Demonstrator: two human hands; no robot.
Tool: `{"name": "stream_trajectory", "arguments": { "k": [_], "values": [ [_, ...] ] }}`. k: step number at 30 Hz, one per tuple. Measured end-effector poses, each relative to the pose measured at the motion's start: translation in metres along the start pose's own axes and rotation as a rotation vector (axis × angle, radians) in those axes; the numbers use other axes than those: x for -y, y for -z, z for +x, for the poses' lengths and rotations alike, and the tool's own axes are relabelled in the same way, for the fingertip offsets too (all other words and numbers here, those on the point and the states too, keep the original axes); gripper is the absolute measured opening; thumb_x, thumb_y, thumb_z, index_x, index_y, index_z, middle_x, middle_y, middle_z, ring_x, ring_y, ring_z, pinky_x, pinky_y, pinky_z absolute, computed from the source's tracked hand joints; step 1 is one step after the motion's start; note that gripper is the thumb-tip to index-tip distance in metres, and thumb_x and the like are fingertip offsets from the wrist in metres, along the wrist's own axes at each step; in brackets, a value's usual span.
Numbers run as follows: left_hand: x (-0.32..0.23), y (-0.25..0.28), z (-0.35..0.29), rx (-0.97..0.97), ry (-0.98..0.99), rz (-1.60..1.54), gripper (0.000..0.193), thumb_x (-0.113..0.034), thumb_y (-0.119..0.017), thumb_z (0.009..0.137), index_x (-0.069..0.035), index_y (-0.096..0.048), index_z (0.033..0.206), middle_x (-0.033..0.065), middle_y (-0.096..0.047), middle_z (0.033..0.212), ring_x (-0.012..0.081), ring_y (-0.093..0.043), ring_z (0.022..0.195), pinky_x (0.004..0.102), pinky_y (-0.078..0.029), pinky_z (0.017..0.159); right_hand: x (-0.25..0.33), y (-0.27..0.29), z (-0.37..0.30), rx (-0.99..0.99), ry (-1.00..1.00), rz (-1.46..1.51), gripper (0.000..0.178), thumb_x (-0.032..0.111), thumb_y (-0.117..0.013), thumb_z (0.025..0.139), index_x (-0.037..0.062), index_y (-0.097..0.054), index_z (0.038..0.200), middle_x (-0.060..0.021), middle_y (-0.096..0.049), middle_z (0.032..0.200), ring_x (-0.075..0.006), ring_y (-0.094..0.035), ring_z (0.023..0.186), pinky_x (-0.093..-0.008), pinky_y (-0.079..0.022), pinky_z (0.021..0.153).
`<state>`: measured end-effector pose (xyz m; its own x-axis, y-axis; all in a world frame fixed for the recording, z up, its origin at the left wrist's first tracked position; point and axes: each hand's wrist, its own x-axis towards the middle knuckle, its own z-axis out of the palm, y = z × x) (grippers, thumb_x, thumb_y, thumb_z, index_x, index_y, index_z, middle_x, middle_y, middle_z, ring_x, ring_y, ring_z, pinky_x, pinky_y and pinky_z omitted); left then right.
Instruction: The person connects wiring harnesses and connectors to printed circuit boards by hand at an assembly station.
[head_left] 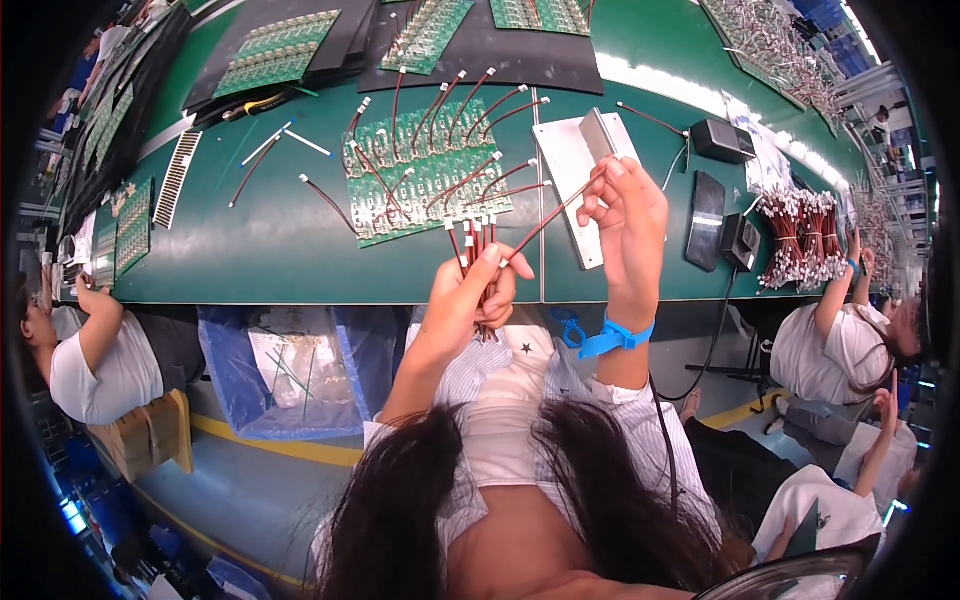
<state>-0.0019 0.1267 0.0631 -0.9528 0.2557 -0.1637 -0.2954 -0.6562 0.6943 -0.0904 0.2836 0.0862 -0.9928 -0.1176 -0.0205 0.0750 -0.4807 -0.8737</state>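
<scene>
My left hand is closed round a bundle of short red-and-black connector cables, their white plugs sticking up above the fingers. A single connector cable stretches from beside that bundle up to my right hand. Thumb and forefinger of the right hand pinch its far end, and the wrist wears a blue strap. Beyond the left hand lies a green circuit board panel, with several similar cables standing or leaning on it. Behind my right hand is a white plate with an upright metal angle.
A black phone, black boxes and tied cable bundles lie to the right. Loose cables and cutters are at the left. More board panels rest along the back. A blue-lined bin stands below; co-workers sit on both sides.
</scene>
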Motion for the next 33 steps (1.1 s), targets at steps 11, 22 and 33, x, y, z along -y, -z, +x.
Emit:
{"name": "stream_trajectory", "arguments": {
  "k": [11, 22, 33],
  "values": [
    [0.001, -0.004, -0.001, -0.003, 0.041, 0.041, 0.024, -0.018, -0.035, 0.091, 0.003, -0.044, 0.086, -0.0032, -0.028, 0.050, 0.0035, -0.023, 0.039, 0.0201, -0.020, 0.037, 0.000, 0.002, 0.001, 0.016, 0.032, 0.061, 0.016, 0.012, -0.052, 0.082, -0.0027, -0.054, 0.087, -0.0056, -0.053, 0.071, -0.0107, -0.051, 0.061, -0.0244, -0.046, 0.051],
    [0.005, 0.003, 0.000, -0.161, -0.102, 0.259, 0.016, -0.014, -0.044, 0.088, 0.001, -0.049, 0.086, -0.0048, -0.035, 0.055, 0.0020, -0.028, 0.044, 0.0188, -0.023, 0.040, 0.009, 0.003, -0.002, 0.038, 0.109, -0.053, 0.015, 0.009, -0.053, 0.081, -0.0047, -0.055, 0.087, -0.0090, -0.056, 0.077, -0.0118, -0.055, 0.064, -0.0258, -0.048, 0.054],
    [-0.006, 0.002, -0.002, -0.381, -0.278, 0.604, 0.011, -0.010, -0.051, 0.084, 0.000, -0.056, 0.083, -0.0051, -0.044, 0.060, -0.0001, -0.033, 0.050, 0.0166, -0.024, 0.043, 0.026, 0.004, -0.010, 0.187, 0.179, -0.155, 0.019, 0.011, -0.056, 0.079, -0.0067, -0.054, 0.086, -0.0116, -0.056, 0.075, -0.0158, -0.057, 0.065, -0.0275, -0.050, 0.052]
  ]
}}
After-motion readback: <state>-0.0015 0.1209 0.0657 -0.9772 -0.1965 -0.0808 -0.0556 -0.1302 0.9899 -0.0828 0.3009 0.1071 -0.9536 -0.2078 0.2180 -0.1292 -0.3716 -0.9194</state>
